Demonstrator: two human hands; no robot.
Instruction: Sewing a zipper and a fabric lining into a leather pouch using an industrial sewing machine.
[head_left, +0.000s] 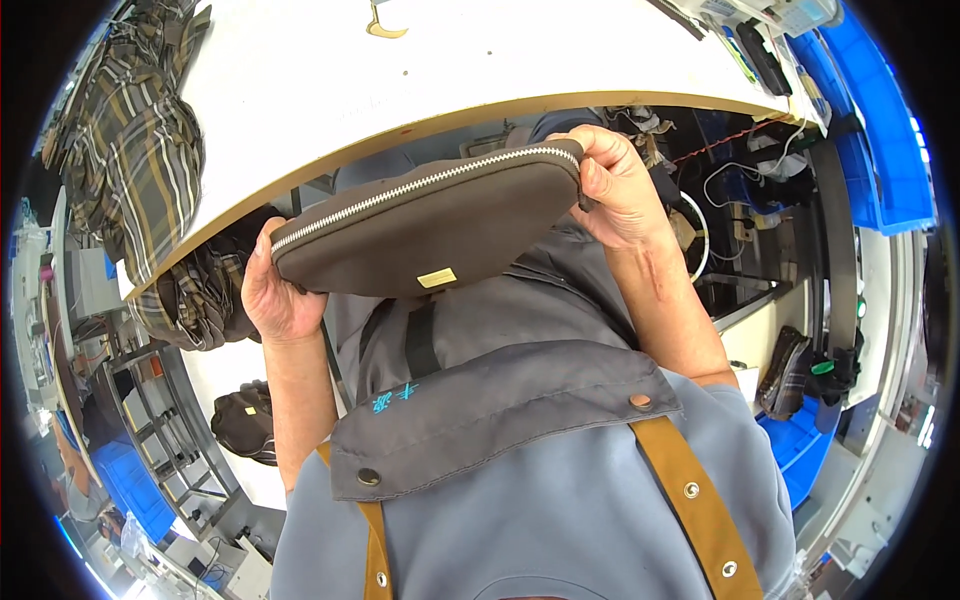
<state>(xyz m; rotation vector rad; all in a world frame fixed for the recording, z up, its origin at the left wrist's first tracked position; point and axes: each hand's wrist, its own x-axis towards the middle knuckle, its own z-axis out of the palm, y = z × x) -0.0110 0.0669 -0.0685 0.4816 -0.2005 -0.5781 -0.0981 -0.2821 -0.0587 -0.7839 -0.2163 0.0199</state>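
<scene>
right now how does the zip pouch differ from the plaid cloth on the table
The zip pouch is plain dark brown; the plaid cloth has pale stripes. The left hand and right hand hold the zip pouch; the plaid cloth lies on the table. Both look like fabric.

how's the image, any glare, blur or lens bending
Head view: the flat white tabletop is very bright, nearly washed out; head view: its tan front edge bows from fisheye distortion, and the corners fall to black; head view: the dark brown zippered fabric pouch looks sharp, its silver metal zip teeth distinct.
</scene>
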